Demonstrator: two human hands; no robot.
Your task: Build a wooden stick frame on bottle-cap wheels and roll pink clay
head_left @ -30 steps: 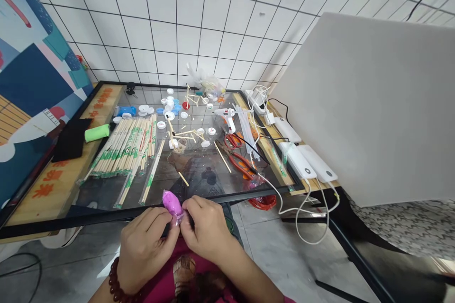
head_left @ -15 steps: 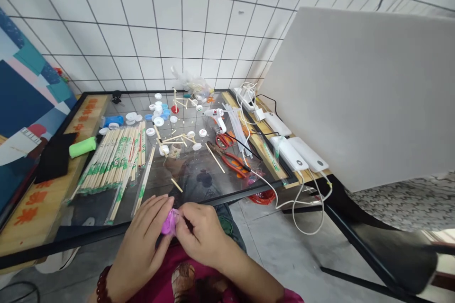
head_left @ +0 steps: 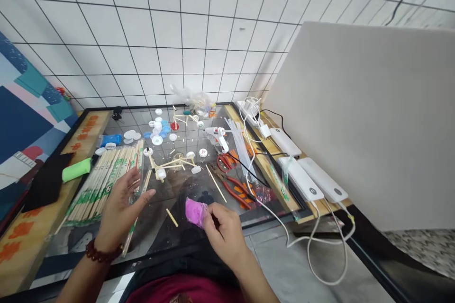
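Note:
My right hand (head_left: 222, 229) pinches one end of a small packet of purple clay (head_left: 195, 212) in clear wrap, held above the front part of the glass tabletop. To the left, my left hand (head_left: 124, 206) is raised with its thumb and fingers apart and nothing in them. Beneath and beside it lie paper-sleeved disposable chopsticks (head_left: 103, 182), partly hidden by the hand. A short stick piece (head_left: 172, 218) rests on the glass between my hands. Behind it stands a stick frame (head_left: 174, 164) with bottle caps at its ends.
A glue gun (head_left: 217, 138), glue sticks (head_left: 239, 144) and red-handled pliers (head_left: 234, 190) lie on the right. Loose bottle caps (head_left: 157, 140) and another stick frame (head_left: 183, 118) are farther back. Green clay (head_left: 76, 169) lies left. White cables (head_left: 284, 232) hang over the right edge.
My hands have parted: the left has let go of the clay packet, moved left and opened. My right hand has carried the packet forward and right. The view has tilted slightly.

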